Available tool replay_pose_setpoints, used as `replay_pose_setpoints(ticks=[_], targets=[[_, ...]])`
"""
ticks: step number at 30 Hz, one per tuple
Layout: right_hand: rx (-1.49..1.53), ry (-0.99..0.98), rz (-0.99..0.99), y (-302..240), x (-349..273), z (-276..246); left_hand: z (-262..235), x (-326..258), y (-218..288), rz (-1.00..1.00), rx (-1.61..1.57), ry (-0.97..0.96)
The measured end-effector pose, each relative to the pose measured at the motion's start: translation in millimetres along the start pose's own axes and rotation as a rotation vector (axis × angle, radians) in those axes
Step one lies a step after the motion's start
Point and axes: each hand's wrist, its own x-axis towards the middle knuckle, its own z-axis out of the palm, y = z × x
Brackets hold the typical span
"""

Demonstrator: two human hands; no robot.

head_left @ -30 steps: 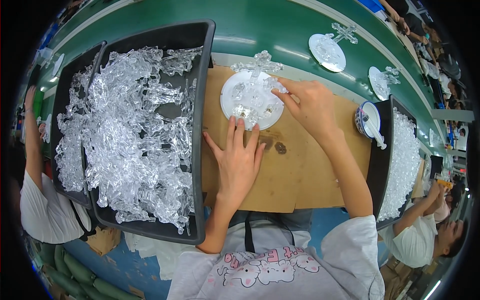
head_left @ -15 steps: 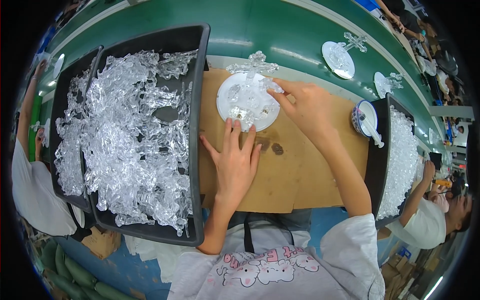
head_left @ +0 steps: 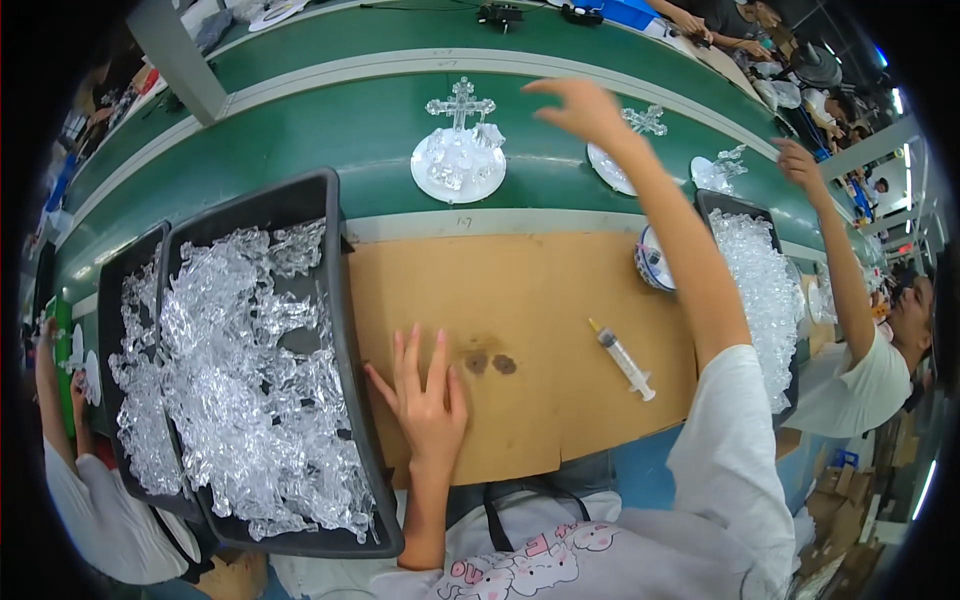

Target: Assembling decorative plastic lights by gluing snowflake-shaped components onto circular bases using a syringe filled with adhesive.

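White-based cross (head_left: 459,155) has moved onto the green tabletop (head_left: 330,145); right hand (head_left: 583,108) hovers, seemingly empty; left hand (head_left: 430,408) lies spread on cardboard (head_left: 530,290).

The person wears a pale grey T-shirt (head_left: 650,545), its loose, short right sleeve (head_left: 725,430) plain. Across the front runs a cartoon print (head_left: 545,572) of rounded white faces with pink touches, beneath pink lettering (head_left: 540,546). A black strap (head_left: 497,522) loops below, over dark grey legwear (head_left: 588,470). The left hand (head_left: 426,412) and right hand (head_left: 582,108) are bare.
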Motion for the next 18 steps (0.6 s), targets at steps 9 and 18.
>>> replay_pose_setpoints(ticks=[9, 18], targets=[[-0.409, -0.319, 0.381, 135.5, -62.2, -87.3, 5.0, 2.6, 3.2, -0.008, -0.016, 0.038], [-0.233, -0.084, 0.288, 18.0, -92.2, -198.4, -2.7, -5.7, -1.0, -0.015, 0.000, 0.079]])
